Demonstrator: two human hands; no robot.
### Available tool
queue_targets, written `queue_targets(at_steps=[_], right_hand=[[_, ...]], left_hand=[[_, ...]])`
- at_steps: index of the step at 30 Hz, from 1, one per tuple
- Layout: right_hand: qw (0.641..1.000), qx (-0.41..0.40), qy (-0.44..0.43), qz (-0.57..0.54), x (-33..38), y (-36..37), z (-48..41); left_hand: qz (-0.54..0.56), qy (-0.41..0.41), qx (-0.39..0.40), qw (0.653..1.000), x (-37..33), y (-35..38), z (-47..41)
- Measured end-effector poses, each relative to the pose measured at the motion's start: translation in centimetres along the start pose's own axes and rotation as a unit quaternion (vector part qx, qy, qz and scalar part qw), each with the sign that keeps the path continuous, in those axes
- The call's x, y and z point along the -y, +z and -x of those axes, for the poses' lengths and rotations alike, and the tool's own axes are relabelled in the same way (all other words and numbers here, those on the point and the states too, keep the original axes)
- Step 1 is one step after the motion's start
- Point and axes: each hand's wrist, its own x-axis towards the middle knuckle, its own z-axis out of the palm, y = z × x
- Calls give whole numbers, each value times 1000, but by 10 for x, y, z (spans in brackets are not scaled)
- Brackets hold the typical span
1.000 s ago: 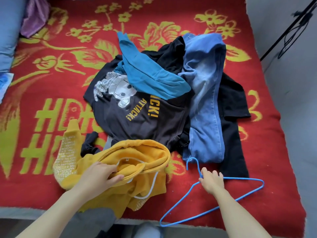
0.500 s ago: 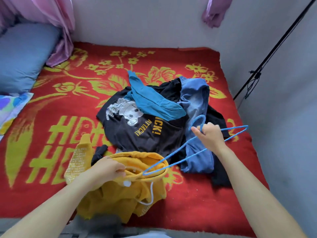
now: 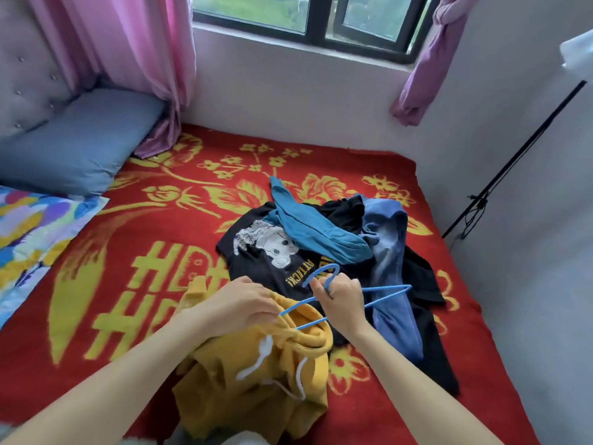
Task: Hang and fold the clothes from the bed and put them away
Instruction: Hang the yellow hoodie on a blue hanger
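Note:
A yellow hoodie (image 3: 256, 380) with white drawstrings lies at the near edge of the bed. My left hand (image 3: 237, 303) grips its neck opening. My right hand (image 3: 341, 295) holds a blue wire hanger (image 3: 390, 292) just below the hook, and the hanger's left tip reaches into the hoodie's neck. Behind lies a pile: a black printed T-shirt (image 3: 272, 252), a teal garment (image 3: 308, 223), blue jeans (image 3: 388, 252) and a black garment (image 3: 426, 316).
The red and yellow blanket (image 3: 128, 284) covers the bed. A blue pillow (image 3: 80, 142) and a colourful cloth (image 3: 29, 232) lie at the left. Pink curtains (image 3: 128, 59) hang by the window. A black stand (image 3: 500, 175) leans against the right wall.
My right hand lifted the hanger off the blanket and brought it left to the hoodie's neck. My left hand raised the hoodie's opening. The view tilted upward.

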Motion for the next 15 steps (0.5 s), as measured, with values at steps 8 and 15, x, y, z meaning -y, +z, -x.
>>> queue_targets(at_steps=[8,15], right_hand=[[903,-142,266,-307,42,8,-28],[884,-128,274,-357,44,8,-32]], left_hand=[[32,-110,-132,985,14,-56,16],[326,-435,9,839,82,-64,71]])
